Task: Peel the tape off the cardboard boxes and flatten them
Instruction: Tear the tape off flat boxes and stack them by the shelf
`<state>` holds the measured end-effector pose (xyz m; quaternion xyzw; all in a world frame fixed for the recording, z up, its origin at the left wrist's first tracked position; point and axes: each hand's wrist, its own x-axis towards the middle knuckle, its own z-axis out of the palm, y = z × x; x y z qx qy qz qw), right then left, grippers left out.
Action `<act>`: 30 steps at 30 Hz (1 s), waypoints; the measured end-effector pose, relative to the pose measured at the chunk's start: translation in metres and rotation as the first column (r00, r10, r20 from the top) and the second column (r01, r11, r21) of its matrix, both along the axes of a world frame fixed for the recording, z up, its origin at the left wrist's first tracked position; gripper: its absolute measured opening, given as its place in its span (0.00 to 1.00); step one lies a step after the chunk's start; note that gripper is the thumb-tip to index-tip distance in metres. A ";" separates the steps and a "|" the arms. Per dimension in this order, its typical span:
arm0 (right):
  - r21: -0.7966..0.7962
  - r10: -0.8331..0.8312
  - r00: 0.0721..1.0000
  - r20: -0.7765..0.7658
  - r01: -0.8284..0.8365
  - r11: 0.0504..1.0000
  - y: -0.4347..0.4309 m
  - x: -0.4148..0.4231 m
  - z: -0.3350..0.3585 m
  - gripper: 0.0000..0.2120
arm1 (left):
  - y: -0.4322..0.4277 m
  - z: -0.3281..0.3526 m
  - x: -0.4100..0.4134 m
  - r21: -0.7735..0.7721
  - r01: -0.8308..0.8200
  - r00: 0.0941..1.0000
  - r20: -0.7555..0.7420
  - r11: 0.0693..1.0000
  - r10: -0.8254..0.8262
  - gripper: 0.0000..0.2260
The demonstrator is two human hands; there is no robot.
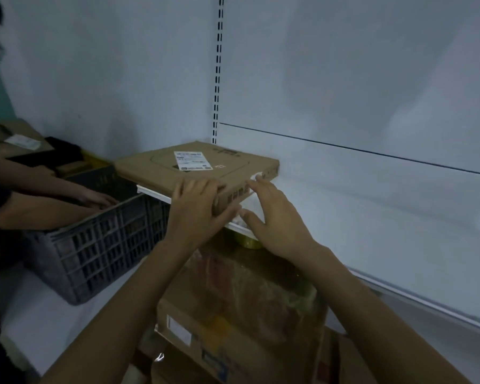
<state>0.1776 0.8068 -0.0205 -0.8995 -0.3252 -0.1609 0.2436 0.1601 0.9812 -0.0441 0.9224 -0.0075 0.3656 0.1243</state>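
L hand (197, 209) & R hand (277, 223) both bare; forearms (117, 309) bare too, right to btm edge of frame. Slim wrists (311, 253), long fingers (194, 187); finer detail too blurry.

dark plastic crate (100, 245) left | another person (25, 209) reaching in | white shelf (372, 217) right

Arms outstretched, left hand (197, 202) curled in grip, right hand (275, 217) straight-fingered.
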 end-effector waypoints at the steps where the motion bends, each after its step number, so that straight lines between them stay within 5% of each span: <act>1: 0.002 0.008 1.000 -0.013 -0.008 1.000 0.004 0.006 -0.003 0.29 | 0.003 -0.002 0.000 -0.002 0.036 0.999 0.031 0.999 -0.036 0.30; 8: -0.231 0.209 0.976 0.056 -0.190 0.954 -0.009 0.004 -0.001 0.51 | -0.011 -0.010 -0.015 0.079 0.274 0.931 0.230 0.958 -0.285 0.20; 14: -0.081 0.005 0.922 0.387 0.028 0.996 -0.056 -0.024 -0.008 0.19 | -0.083 -0.014 -0.037 0.159 0.240 0.864 0.415 0.958 -0.285 0.15; 20: -0.010 -0.145 0.891 0.431 0.165 0.986 -0.195 -0.076 -0.021 0.23 | -0.166 -0.013 -0.066 0.370 0.408 0.801 0.294 0.835 -0.522 0.25; 23: 0.075 -0.248 0.906 0.344 0.237 0.969 -0.295 -0.115 -0.027 0.26 | -0.202 -0.011 -0.075 0.392 0.345 0.865 0.221 0.853 -0.451 0.21; 30: 0.319 -0.383 0.902 0.200 0.309 0.896 -0.443 -0.202 -0.039 0.31 | -0.351 -0.012 -0.123 0.455 0.445 0.770 0.245 0.771 -0.589 0.13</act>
